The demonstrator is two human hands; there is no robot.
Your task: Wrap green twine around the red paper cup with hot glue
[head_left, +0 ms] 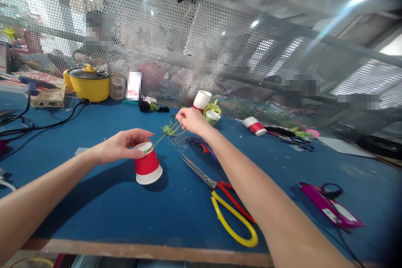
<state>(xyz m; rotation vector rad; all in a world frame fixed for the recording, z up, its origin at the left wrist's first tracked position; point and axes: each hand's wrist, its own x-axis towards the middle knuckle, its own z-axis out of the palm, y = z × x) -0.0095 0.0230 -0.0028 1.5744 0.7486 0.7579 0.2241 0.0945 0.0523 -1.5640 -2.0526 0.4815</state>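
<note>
A red and white paper cup (147, 165) is upside down, slightly tilted, left of the middle of the blue table. My left hand (126, 144) grips its upper end, with thumb and fingers around the white base. Green yarn (161, 139) runs taut from the top of the cup to my right hand (188, 119), whose fingers are pinched on it farther back. A loose tangle of the same yarn (171, 130) lies beside the right hand. Scissors (209, 181) with one red and one yellow handle lie partly open, below my right forearm.
At the back left stand a yellow pot (89, 86), a jar (117, 88) and a glue gun (34, 86). More cups (202, 99) are behind my right hand; another cup (254, 126) lies farther right. A purple packet (329, 207) is at the right.
</note>
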